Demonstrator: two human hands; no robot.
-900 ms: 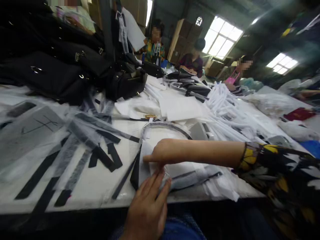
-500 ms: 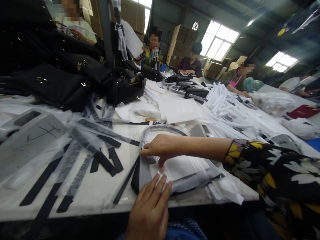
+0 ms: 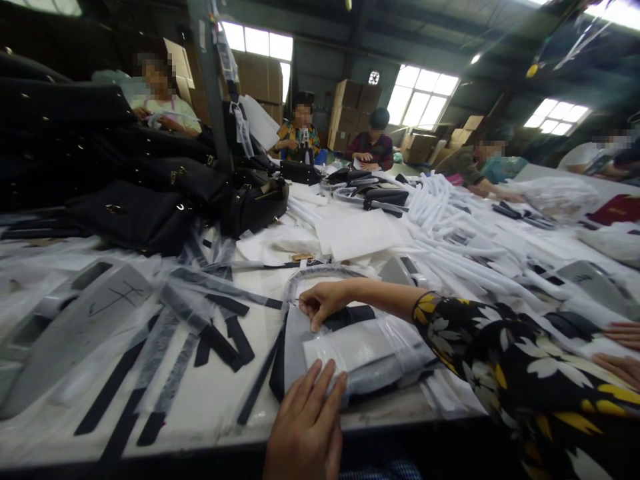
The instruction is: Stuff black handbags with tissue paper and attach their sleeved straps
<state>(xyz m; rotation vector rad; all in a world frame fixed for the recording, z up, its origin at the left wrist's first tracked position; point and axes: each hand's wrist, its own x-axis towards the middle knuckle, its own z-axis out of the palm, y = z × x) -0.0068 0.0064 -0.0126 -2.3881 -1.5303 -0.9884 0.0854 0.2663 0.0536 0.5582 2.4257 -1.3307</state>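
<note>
A clear plastic bag (image 3: 365, 350) with a white piece inside lies on a grey and black piece (image 3: 293, 340) at the table's near edge. My left hand (image 3: 307, 423) rests flat on the bag's near end, fingers stretched out and together. My right hand (image 3: 320, 303), reaching in from the right in a black floral sleeve, is curled in a pinch at the bag's far left corner, beside a black strap (image 3: 353, 315).
Black straps in clear sleeves (image 3: 210, 327) litter the white table (image 3: 210, 400) on the left. Black handbags (image 3: 150, 207) are piled at the back left. White wrapped rolls (image 3: 450, 247) spread to the right. Several people work at the far side, and another person's hands (image 3: 617, 350) show at the right edge.
My right hand went from a stretched pointing finger to a curled pinch at the bag's corner. My left hand stayed flat on the bag. The view tilted upward.
</note>
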